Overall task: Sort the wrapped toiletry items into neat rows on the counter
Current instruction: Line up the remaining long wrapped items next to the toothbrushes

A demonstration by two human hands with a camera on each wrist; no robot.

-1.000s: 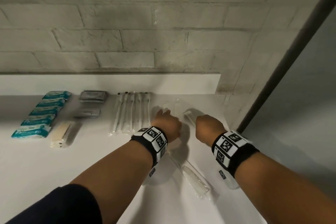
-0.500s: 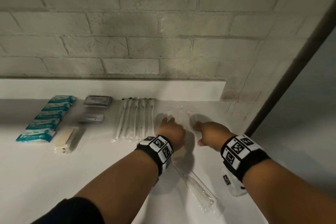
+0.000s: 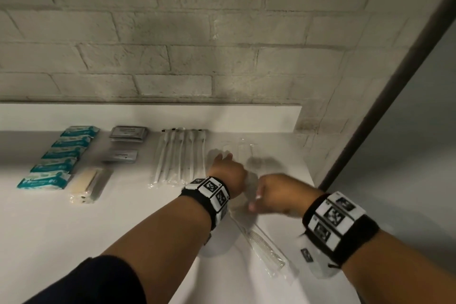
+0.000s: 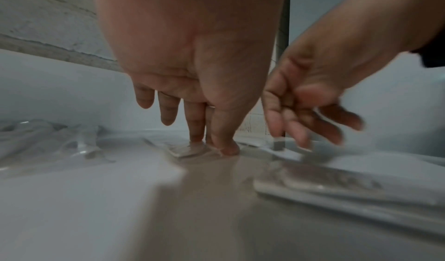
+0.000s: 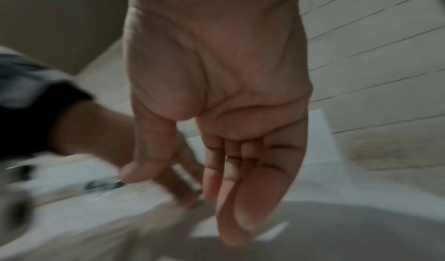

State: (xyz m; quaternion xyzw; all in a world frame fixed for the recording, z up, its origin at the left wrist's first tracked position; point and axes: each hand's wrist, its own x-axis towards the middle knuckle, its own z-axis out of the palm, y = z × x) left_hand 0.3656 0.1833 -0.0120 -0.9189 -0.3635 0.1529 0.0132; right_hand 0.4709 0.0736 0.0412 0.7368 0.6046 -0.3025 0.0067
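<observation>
The clear-wrapped combs [image 3: 240, 149] lie side by side on the tabletop [image 3: 61, 234] just ahead of the left hand [image 3: 228, 173], whose fingers [image 4: 196, 124] reach straight down, close together, tips pressing the near end of one packet, probably to square it into its row. The right hand [image 3: 274, 195] hovers beside it, fingers [image 4: 301, 128] loosely spread and holding nothing. Behind both hands another wrapped comb [image 3: 265, 247] lies askew, not yet sorted. Well to the left of the fingers sit finished rows: wrapped toothbrushes [image 3: 179, 158], grey sachets [image 3: 128, 133], teal packets [image 3: 61, 155].
</observation>
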